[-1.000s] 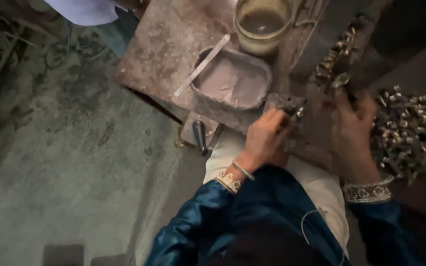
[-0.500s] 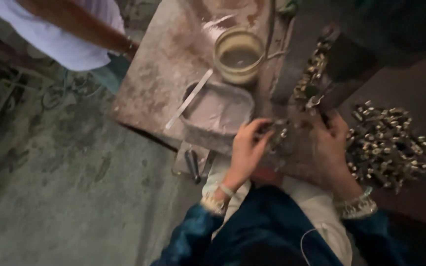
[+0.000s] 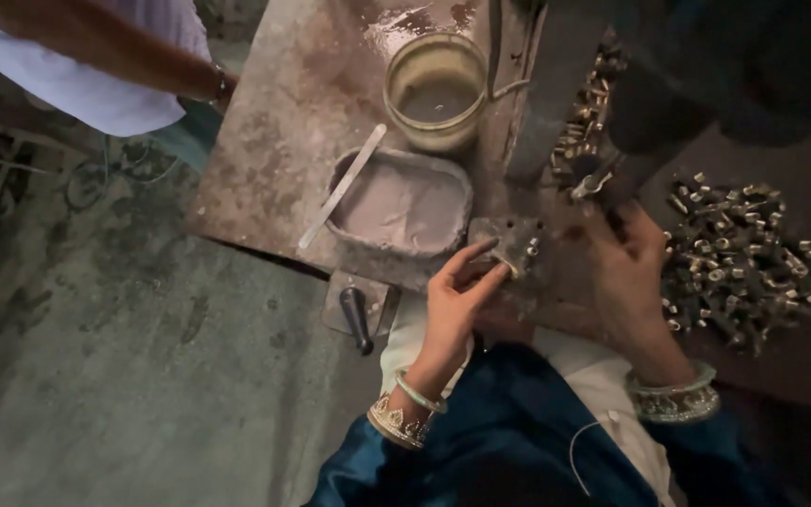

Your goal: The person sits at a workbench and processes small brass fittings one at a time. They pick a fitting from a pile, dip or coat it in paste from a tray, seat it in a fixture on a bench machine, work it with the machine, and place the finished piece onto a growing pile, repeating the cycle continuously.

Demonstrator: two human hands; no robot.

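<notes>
Nearest the camera, two blue sleeves with embroidered cuffs reach forward, each wrist ringed by a pale bangle. The left hand (image 3: 451,305) lies at the near edge of the tabletop (image 3: 279,141), its fingers (image 3: 473,255) stretched out and touching a small flat metal block (image 3: 509,246) drilled with several holes; nothing is pinched between them. The right hand (image 3: 631,268) rests palm down just beside the block, fingers slightly spread, and whether they hold anything I cannot tell. To its right lies one loose heap of small shiny metal ferrules (image 3: 739,258), too many to count. Below the table's edge sits one dark round-handled tool (image 3: 357,317) on a small plate. Further on stands one dented rectangular metal tray (image 3: 404,202) filled with grey paste, a single flat metal strip (image 3: 342,186) leaning across its rim. Beyond it is one round tin (image 3: 436,89) of cloudy liquid on the rusty, stained surface. At the far left, another person's bare forearm (image 3: 114,47) crosses a white garment.
</notes>
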